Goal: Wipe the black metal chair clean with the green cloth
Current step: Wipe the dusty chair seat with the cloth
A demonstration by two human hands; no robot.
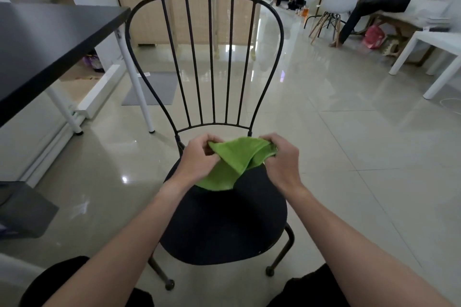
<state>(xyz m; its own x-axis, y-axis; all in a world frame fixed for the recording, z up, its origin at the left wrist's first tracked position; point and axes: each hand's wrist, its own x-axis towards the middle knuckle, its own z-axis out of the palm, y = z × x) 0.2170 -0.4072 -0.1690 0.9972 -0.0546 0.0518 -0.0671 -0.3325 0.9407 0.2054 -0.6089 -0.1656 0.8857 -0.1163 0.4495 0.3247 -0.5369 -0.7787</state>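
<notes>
The black metal chair [204, 57] stands right in front of me, its barred back away from me and its round dark seat [224, 227] below my arms. Both hands hold the green cloth [233, 162] just above the rear of the seat. My left hand [199, 157] pinches the cloth's left corner. My right hand [280, 157] grips its right edge. The cloth is folded between them, and its lower part hangs down to the seat.
A black-topped table [45, 40] with white legs stands to the left, close to the chair back. A white side table [439, 42] and a white chair [336, 0] stand at the right, where a person sits. Glossy tiled floor surrounds the chair.
</notes>
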